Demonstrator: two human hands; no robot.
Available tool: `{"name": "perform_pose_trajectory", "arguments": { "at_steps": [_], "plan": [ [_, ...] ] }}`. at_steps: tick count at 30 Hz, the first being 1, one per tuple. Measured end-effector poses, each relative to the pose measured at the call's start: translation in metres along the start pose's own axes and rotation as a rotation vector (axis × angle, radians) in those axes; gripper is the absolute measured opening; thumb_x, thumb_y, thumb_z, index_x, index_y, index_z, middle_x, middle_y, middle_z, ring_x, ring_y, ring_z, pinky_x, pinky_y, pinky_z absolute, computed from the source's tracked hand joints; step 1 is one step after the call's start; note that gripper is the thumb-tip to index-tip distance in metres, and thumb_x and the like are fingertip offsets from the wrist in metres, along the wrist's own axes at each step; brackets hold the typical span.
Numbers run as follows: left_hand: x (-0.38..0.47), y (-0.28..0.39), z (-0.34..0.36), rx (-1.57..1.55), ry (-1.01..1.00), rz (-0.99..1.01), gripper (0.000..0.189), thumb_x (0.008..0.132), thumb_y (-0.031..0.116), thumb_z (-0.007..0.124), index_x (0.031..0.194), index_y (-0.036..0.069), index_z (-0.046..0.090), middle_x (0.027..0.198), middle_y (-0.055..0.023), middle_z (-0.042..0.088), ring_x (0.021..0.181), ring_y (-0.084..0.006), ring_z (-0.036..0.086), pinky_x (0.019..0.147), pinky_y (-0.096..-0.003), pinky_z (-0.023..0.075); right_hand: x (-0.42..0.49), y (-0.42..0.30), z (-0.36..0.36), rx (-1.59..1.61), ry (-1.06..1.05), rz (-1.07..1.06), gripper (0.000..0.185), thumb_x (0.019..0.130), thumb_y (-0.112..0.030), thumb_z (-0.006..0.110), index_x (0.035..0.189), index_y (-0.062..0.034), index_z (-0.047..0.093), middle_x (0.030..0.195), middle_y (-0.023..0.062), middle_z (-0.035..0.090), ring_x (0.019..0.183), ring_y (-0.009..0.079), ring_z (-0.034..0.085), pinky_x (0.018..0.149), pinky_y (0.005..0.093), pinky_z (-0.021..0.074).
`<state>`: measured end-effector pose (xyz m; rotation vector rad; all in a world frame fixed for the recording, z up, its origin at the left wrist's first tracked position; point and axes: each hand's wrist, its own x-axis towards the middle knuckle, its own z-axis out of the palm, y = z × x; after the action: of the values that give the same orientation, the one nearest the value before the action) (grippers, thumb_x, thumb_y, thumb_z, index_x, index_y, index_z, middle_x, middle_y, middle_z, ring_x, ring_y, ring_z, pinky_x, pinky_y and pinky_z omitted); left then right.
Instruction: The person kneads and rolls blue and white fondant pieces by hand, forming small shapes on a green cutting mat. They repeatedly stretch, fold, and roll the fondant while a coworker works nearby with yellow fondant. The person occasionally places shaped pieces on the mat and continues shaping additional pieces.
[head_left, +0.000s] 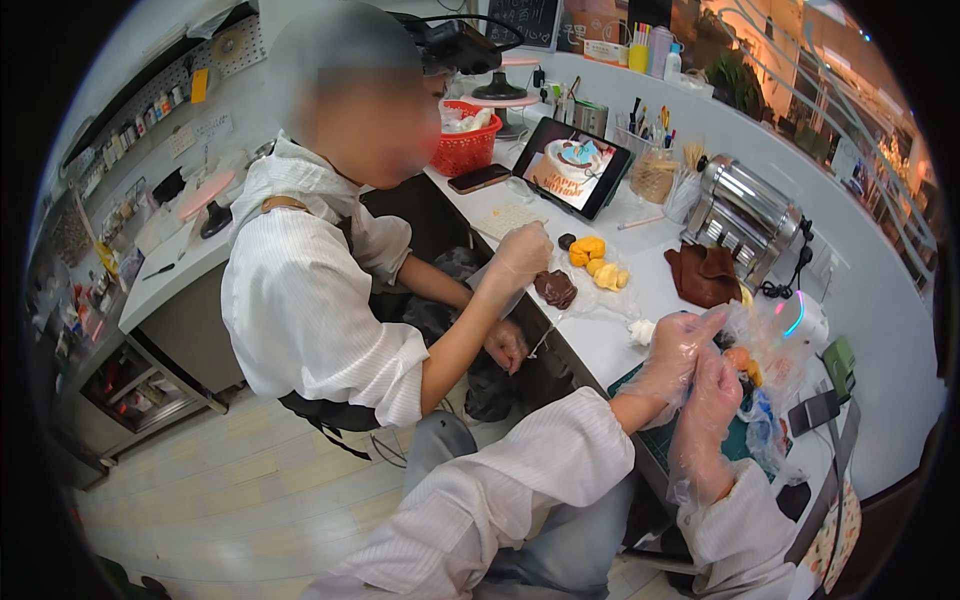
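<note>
My left hand (666, 354) and my right hand (711, 409) wear thin clear plastic gloves. They meet above the green cutting mat (739, 442), thumbs and fingers drawn together. Whatever may be between the fingertips is hidden from view. A small white lump of soft dough (641, 331) lies on the table just left of my left hand. Beyond my right hand, orange dough (738, 358) and other coloured pieces sit among crumpled clear plastic bags (766, 431). A blue piece shows through one bag.
A co-worker's gloved hand (525, 251) is near brown dough (556, 289) and yellow dough (610, 277). A tablet (574, 166) showing a decorated cake stands behind a phone (478, 178). A metal roller machine (746, 210), brown dough sheet (703, 274) and power bank (814, 412) are close by.
</note>
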<state>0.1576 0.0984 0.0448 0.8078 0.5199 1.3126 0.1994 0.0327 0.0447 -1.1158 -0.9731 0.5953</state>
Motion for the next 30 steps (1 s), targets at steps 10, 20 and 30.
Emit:
{"name": "perform_pose_trajectory", "arguments": {
  "at_steps": [10,20,30],
  "plan": [
    [0.013,0.025,-0.005,0.127,-0.086,-0.042,0.035,0.085,0.035,0.073,0.069,0.008,0.057,0.065,0.0028,0.051,0.057,-0.0071,0.046,0.051,-0.026,0.0376,0.008,-0.022,-0.002,0.1,-0.026,0.358,0.026,0.09,-0.038,0.063,0.089,-0.0122,0.06,0.076,-0.0041,0.053,0.069,0.0062,0.047,0.056,0.0244,0.038],
    [0.044,0.025,-0.032,0.487,-0.03,0.079,0.037,0.082,0.035,0.075,0.072,-0.001,0.067,0.062,-0.0047,0.06,0.056,-0.0121,0.053,0.052,-0.0314,0.043,0.008,-0.024,-0.003,0.149,-0.103,0.411,0.024,0.09,-0.036,0.061,0.099,-0.0142,0.057,0.086,-0.0023,0.054,0.069,0.0067,0.049,0.051,0.0223,0.0361],
    [0.004,0.073,-0.027,0.29,-0.09,-0.04,0.049,0.089,0.053,0.061,0.076,0.005,0.062,0.064,0.0011,0.051,0.055,-0.0096,0.043,0.05,-0.0277,0.036,0.035,-0.051,-0.018,0.146,0.041,0.255,0.017,0.092,-0.032,0.059,0.09,-0.0159,0.054,0.081,-0.0018,0.052,0.068,0.0069,0.052,0.052,0.0229,0.0389]
  ]
}}
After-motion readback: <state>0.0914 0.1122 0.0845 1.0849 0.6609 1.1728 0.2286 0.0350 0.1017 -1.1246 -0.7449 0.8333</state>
